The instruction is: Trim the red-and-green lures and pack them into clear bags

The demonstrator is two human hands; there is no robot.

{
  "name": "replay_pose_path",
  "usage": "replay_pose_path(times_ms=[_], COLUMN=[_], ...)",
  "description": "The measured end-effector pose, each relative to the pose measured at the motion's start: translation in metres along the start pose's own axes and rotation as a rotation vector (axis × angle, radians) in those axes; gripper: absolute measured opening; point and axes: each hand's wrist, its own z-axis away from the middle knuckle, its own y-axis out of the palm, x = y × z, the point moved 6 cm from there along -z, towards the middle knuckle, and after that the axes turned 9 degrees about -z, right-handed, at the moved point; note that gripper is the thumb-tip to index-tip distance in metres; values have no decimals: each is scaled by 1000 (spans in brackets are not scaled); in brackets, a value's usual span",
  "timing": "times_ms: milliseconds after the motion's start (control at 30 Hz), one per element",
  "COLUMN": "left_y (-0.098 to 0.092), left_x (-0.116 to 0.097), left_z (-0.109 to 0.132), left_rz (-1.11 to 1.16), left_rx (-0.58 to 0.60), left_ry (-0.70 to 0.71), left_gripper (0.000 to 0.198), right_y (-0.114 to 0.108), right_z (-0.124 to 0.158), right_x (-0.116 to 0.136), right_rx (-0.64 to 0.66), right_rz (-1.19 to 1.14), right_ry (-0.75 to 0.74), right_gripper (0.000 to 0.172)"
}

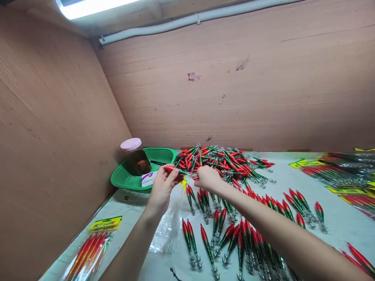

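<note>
Wood-grain panel walls [234,97], matte brown, box in a pale counter [336,230]. At the back lies a heap of lures [222,160], slim glossy spindles in red and green with wire hooks. More of them lie in loose rows [234,234] in front. Round green mesh basket [129,180] far left, with a pink-lidded jar [135,158] in it. Limp clear bag [168,230] under the left wrist.

Left hand [162,189] pinches one lure [171,169] at its red end, raised before the basket. Right hand [207,178] is curled just beside the tail. Cannot tell if it grips.
</note>
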Motion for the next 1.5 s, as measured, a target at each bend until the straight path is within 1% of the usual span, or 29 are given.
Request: replay_pose_path(times_ms=[100, 167, 233, 333, 400, 500, 600, 767, 967, 1067, 1267, 1367, 1500], left_y=[11, 19, 27, 40, 46, 51, 53, 54, 53, 52, 50, 51, 53], left_x=[-2, -4, -6, -9, -11, -12, -13, -14, -15, -14, -13, -14, -15], left_z=[7, 14, 22, 37, 45, 53, 56, 57, 57, 57, 55, 55, 55], left_rz=[42, 64, 74, 85, 101, 125, 139, 131, 55, 27, -21, -44, -76], left_rx=[154, 261, 351, 477, 545, 606, 633, 666, 651, 650, 592, 599, 612], left_ry=[-100, -166, -213, -269, -292, -285, -271, -255, -207, -184, -187, -193, -188], left_gripper=[33, 36, 41, 47, 47, 44, 43, 42, 41, 38, 24, 22, 22], right_y=[-23, -36, -43, -45, -43, -39, -37, -36, -35, -33, -26, -21, -17], right_z=[24, 46, 67, 94, 105, 114, 118, 120, 120, 120, 122, 122, 121], right_x=[-14, -16, -14, -9, -5, -2, -2, -4, -3, -3, -3, -5, -5], right_rx=[49, 97, 149, 218, 255, 305, 326, 324, 322, 315, 323, 322, 320], right_rz=[-343, -599, -841, -1116, -1230, -1377, -1515, -1558, -1557, -1556, -1591, -1573, -1551], right_ry=[54, 48, 40, 63, 89, 120, 137, 142, 159, 174, 217, 258, 259], right_gripper=[25, 30, 32, 35, 34, 31, 26, 23, 23, 25, 29, 33, 37])
